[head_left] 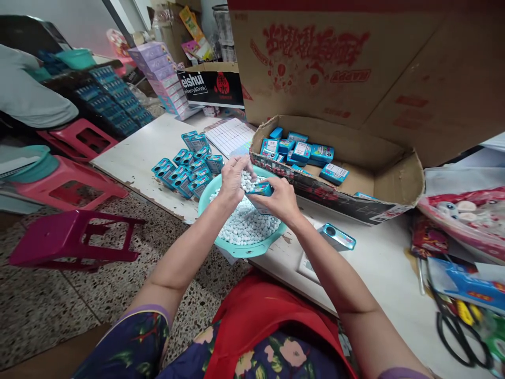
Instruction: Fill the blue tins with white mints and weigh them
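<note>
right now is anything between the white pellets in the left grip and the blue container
Nothing visible: the white pellets in the left grip lie right at the blue container in the right grip. Its opening can't be made out.

Looking like a small packing workshop, judging by a basin (pixel 260 248) of white pellets (pixel 248 229) on a chipped white table (pixel 379 284), a tight cluster of small blue boxes (pixel 182 181) standing beside it, and more of the same lying loose in a cardboard carton (pixel 339 206). Showing, farther back, many more blue packs (pixel 114 97) stacked near another person (pixel 35 89) in pale clothing, with pastel boxes (pixel 158 68) piled at the table's far end. Leaning toward workroom rather than home, too, with plastic stools (pixel 71 239) on a speckled floor (pixel 39 300).
</note>
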The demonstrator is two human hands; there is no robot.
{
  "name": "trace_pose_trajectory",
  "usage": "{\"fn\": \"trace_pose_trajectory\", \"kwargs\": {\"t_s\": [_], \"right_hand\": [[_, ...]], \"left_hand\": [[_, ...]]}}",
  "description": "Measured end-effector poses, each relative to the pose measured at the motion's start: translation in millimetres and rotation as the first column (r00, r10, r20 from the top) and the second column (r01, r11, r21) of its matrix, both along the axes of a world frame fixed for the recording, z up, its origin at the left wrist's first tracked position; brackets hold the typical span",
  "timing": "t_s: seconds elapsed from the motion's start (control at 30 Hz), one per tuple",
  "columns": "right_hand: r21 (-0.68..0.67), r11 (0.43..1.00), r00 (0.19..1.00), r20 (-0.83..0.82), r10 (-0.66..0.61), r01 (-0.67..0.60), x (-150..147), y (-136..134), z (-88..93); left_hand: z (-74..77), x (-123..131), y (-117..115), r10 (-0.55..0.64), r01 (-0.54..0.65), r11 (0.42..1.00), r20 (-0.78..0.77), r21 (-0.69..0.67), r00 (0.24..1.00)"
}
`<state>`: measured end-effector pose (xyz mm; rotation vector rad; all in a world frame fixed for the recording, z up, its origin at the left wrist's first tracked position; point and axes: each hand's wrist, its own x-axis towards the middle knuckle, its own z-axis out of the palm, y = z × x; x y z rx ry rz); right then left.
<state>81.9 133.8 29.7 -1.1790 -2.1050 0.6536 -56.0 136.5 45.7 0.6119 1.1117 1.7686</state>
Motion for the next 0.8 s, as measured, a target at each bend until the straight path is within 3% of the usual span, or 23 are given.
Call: {"fn": "trace_pose_trajectory", "kwargs": {"t_s": [0.3,0.63,0.8], "right_hand": [[-0.052,0.998,0.995,-0.096,0.039,-0.044,-0.3,1.1,-2.1],[-0.065,0.998,0.995,-0.099,0.01,-0.017,1.9,-1.4,-4.8],[-0.088,0.995,0.995,-0.096,0.035,-0.043,-0.1,-1.2,-7.6]], "left_hand": [[5.7,-0.8,-3.1,-0.006,0.005,1.0,-0.043,-0.031,0.999],[-3.5,2.8,-5.6,-0.012,0.013,1.0,-0.076,0.016,0.997],[-1.9,9.5,-8.2,-0.106,0.107,0.994,-0.073,0.013,0.992]]}}
